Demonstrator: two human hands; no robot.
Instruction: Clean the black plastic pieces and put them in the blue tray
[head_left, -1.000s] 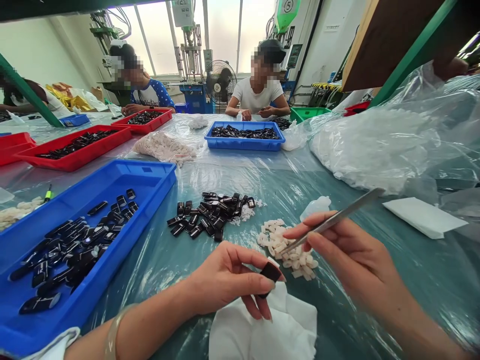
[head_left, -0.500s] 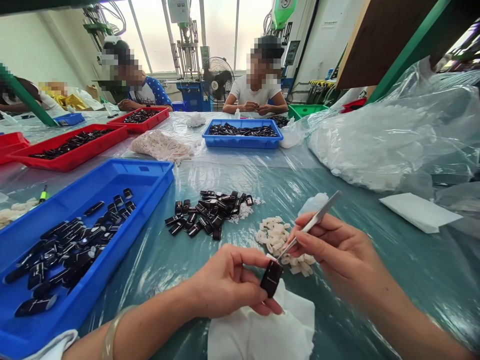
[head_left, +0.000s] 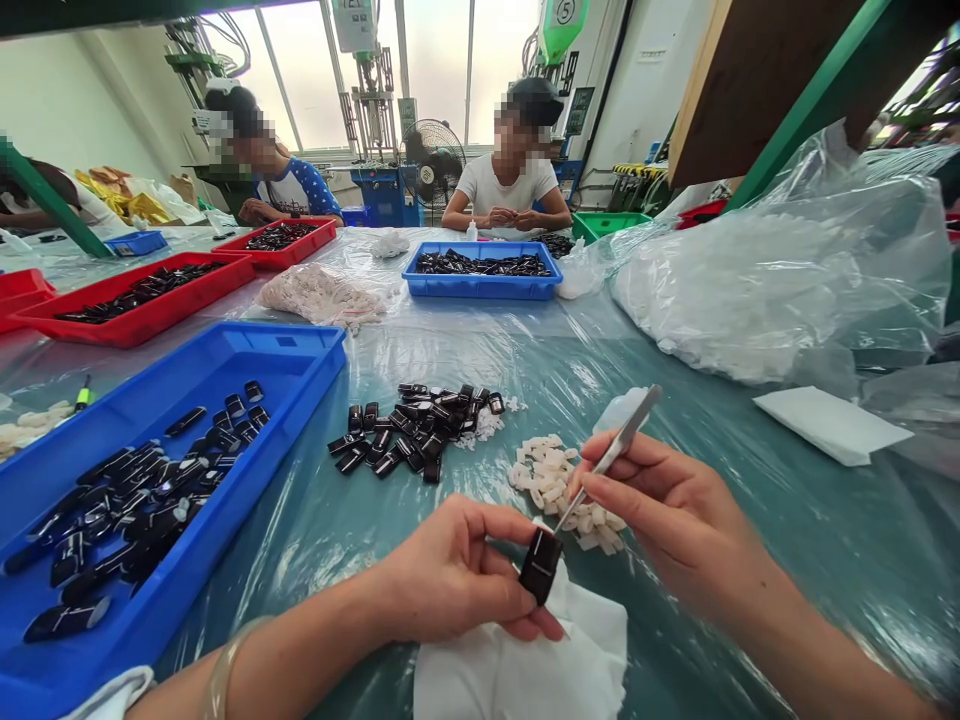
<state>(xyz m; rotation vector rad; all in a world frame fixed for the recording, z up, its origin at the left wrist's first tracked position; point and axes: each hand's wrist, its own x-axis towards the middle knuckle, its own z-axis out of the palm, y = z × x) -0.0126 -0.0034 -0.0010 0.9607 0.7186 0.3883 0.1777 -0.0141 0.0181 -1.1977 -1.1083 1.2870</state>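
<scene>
A small glossy black part (head_left: 540, 567) is pinched between the thumb and fingers of my left hand (head_left: 469, 575), above a white cloth (head_left: 517, 675). My right hand (head_left: 667, 510) grips metal tweezers (head_left: 611, 452), whose tip meets the upper edge of the black part, where a bit of white shows. Just beyond my hands lies a pile of cream-coloured pieces (head_left: 551, 475). Further left is a heap of black parts (head_left: 420, 425) with small white bits (head_left: 484, 425) beside it.
A large blue tray (head_left: 300, 385) holding black parts stands at the left. Red trays (head_left: 225, 280) and a smaller blue tray (head_left: 484, 290) are farther back. Clear plastic bags (head_left: 750, 280) bulge at the right, near a folded white sheet (head_left: 832, 425). Two people sit opposite.
The view has shifted slightly. The tweezers' tip stays at the black part's upper edge, and both hands keep nearly the same pose.
</scene>
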